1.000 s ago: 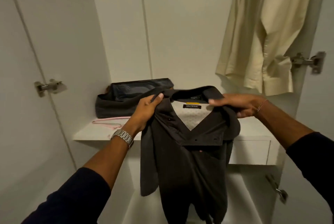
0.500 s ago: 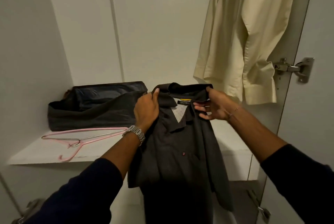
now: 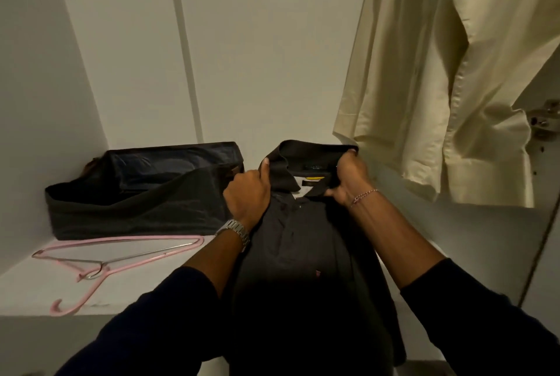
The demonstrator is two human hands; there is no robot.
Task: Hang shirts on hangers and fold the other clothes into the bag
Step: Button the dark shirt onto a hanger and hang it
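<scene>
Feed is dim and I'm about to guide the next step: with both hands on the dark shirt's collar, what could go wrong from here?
1. Both the left hand and the right hand grip the dark collared shirt, so reaching for the pink wire hanger on the white shelf means letting go on one side; the shirt may slump.
2. The shirt's lower part hangs past the shelf edge and could drag it off.
3. The cream hanging shirt hangs close to the right hand and may get snagged.

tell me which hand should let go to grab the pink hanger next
Probably the left hand: the pink hanger lies on the shelf on its side, while the right hand can keep its grip on the dark shirt collar.
</scene>
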